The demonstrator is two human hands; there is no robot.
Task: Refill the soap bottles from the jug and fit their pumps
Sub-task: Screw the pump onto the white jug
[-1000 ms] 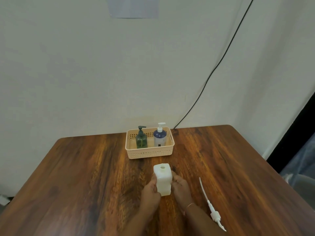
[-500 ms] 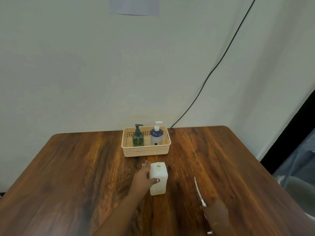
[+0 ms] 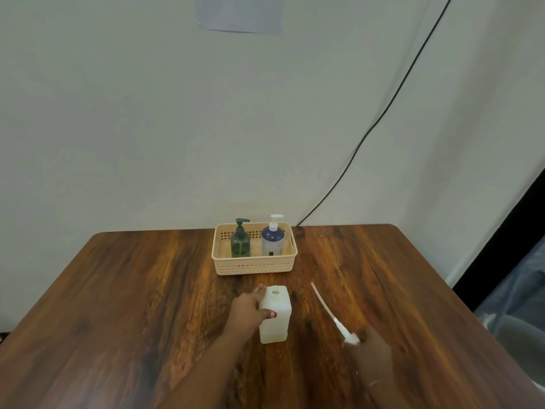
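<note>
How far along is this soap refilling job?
Two bottles, green and blue, stand in the basket with pumps fitted. In hand: left hand steadies the open white bottle; right hand takes its pump. Left: fitting that pump. No jug visible.

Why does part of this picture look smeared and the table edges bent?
Head view: the right hand and white pump are motion-blurred; the basket and white bottle stay fairly sharp; the wide-angle lens makes the table edges splay.
</note>
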